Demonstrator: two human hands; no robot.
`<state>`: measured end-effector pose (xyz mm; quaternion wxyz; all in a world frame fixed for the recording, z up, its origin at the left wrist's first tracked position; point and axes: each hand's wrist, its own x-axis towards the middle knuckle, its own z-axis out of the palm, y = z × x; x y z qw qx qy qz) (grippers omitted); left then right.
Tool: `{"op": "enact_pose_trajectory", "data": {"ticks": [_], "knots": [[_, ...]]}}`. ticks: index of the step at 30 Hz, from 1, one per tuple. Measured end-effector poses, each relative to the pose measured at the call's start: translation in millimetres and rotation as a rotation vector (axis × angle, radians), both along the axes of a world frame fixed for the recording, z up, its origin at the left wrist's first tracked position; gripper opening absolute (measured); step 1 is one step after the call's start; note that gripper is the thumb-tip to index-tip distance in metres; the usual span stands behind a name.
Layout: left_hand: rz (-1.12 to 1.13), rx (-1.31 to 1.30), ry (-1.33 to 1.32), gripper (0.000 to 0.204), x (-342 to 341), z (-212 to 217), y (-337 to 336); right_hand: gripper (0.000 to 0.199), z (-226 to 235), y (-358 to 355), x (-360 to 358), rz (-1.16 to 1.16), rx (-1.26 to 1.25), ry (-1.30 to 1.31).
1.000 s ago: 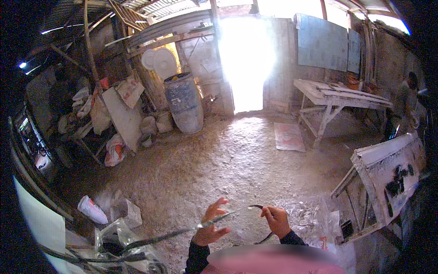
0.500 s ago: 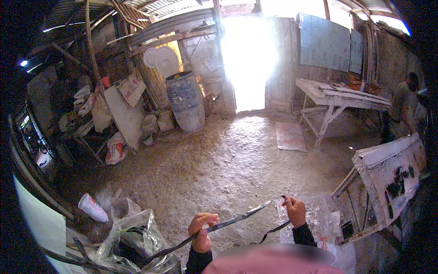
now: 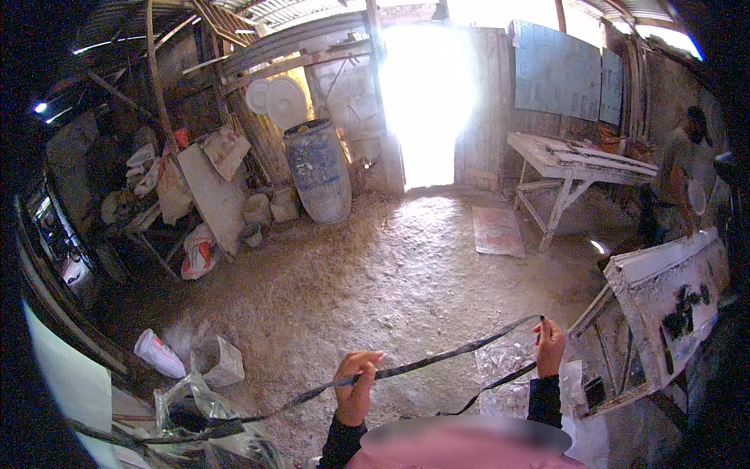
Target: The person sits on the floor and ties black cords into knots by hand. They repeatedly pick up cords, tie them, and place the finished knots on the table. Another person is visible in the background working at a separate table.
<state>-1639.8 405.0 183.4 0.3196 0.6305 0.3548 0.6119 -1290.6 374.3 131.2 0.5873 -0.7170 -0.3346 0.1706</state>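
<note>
The right hand [image 3: 550, 344] pinches the black strip [image 3: 469, 346]; the left hand [image 3: 355, 389] has a loose grip around it. The strip runs between the 2 hands, over the floor [image 3: 367, 273]. To do this well, pull gently and keep it flat, without twists.

Your right hand [image 3: 550, 345] pinches the black strip [image 3: 453, 358] at its highest bend, while your left hand [image 3: 355, 388] has it running between thumb and curled fingers. To your left the strip crosses over a clear plastic bag [image 3: 244, 449]. Beyond the strip are a tilted white container [image 3: 159, 356] and, farther off, a blue drum [image 3: 319, 172]; right of it stands a sloped white bench [image 3: 637, 301].
</note>
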Motion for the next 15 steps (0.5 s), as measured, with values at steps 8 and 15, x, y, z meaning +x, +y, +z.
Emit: {"op": "enact_pose_trajectory", "data": {"ticks": [8,15], "knots": [[-0.108,-0.245,0.130,0.021,13.8,-43.0,18.1,0.032,1.6,-3.9,20.0,-0.172,0.279,-0.006],[-0.088,-0.335,0.082,0.025,11.4,-73.6,30.9,0.033,4.1,-17.6,44.2,-0.246,0.245,-0.092]]}}
